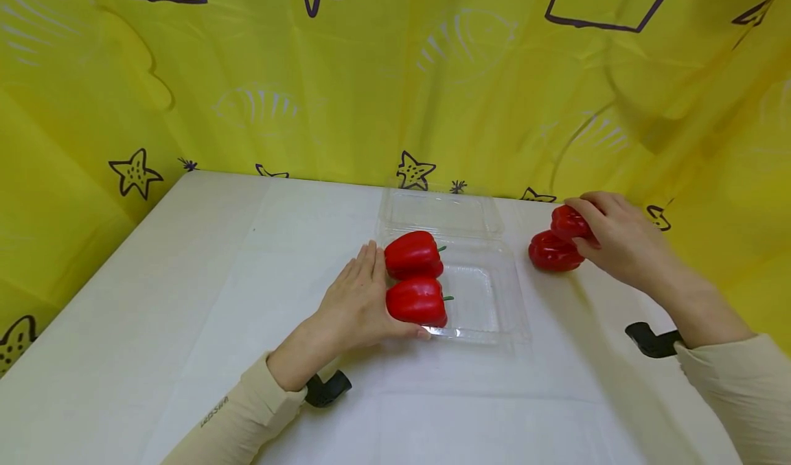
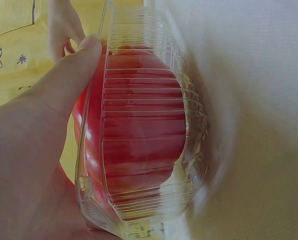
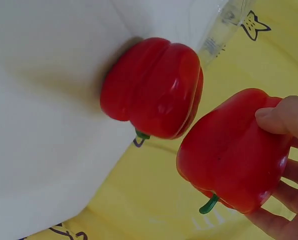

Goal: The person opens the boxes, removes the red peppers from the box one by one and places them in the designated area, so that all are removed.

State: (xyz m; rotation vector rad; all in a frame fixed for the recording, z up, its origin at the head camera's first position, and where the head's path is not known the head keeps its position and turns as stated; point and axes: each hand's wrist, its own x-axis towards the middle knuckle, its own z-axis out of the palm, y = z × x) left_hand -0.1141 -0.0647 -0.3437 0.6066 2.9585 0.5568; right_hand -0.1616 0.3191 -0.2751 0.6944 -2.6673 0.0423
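Two red bell peppers, one farther back [image 1: 413, 255] and one nearer [image 1: 417, 301], lie side by side in the left half of a clear plastic clamshell box [image 1: 476, 293], green stems pointing right. My left hand [image 1: 355, 303] rests along the box's left side, fingers straight, thumb along the front rim. Through the ribbed wall in the left wrist view, a pepper [image 2: 144, 120] shows. My right hand [image 1: 630, 242] grips a third red bell pepper [image 3: 234, 155] between thumb and fingers, raised off the table. Another red bell pepper [image 3: 151, 90] stands on the table beside it.
The box's clear lid [image 1: 439, 214] lies folded back toward the yellow curtain [image 1: 346, 108] behind the table. A white cloth covers the table [image 1: 247, 279]. Black wrist-mounted pieces stick out by the left sleeve [image 1: 327, 388] and the right sleeve [image 1: 651, 341].
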